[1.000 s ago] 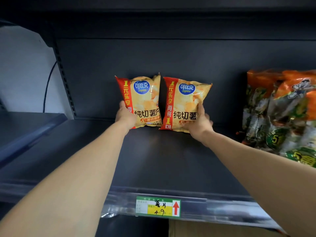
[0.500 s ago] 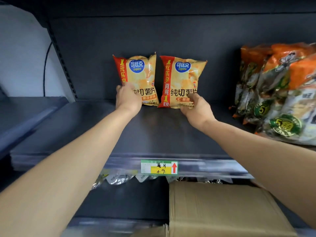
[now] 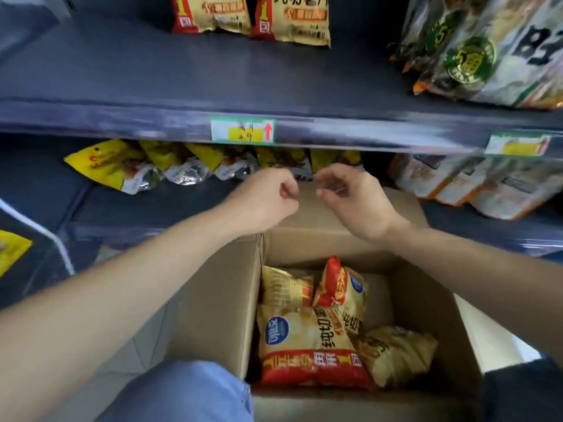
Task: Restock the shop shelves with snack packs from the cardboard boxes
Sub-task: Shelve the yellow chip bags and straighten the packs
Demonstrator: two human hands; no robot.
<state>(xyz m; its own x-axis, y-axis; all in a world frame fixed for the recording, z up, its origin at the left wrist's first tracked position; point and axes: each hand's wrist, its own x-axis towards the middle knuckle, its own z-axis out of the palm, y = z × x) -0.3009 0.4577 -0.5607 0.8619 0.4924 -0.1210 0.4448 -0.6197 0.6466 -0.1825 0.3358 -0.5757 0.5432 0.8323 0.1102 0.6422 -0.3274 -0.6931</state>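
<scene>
stock entry, snack aisle.

1. cardboard box (image 3: 219, 300): brown, flaps open, set low in front of the shelving, beneath both forearms. its far flap folds out toward the lower shelf (image 3: 152, 205).

2. packs in the box, lying jumbled at the bottom:
- front pack (image 3: 307, 345): flat, face up, puffed. pale yellow with a chip picture, a round blue logo at its left end, dark characters across the middle, and a broad red band with yellow characters along the near edge.
- second pack (image 3: 341, 290): same design, propped on a tilt behind the front pack, red corner uppermost.
- back-left pack (image 3: 286, 287) and right-hand pack (image 3: 396, 354): mostly yellow showing, print too blurred to read.

3. packs already placed: left shelved pack (image 3: 213, 13) and right shelved pack (image 3: 292, 19), same design, upright side by side at the back of the upper shelf (image 3: 122, 71). only their lower halves are in view, each with a red band down its left edge.

4. left hand (image 3: 265, 199) and right hand (image 3: 353, 199): side by side above the box's far flap, apart from each other, fingers loosely curled, holding nothing.

5. other stock: price label (image 3: 242, 129) on the upper shelf's edge; green-and-orange multipacks (image 3: 475, 50) at the right of that shelf; yellow pouches (image 3: 106, 166) and pale packs (image 3: 472, 184) on the lower shelf.
</scene>
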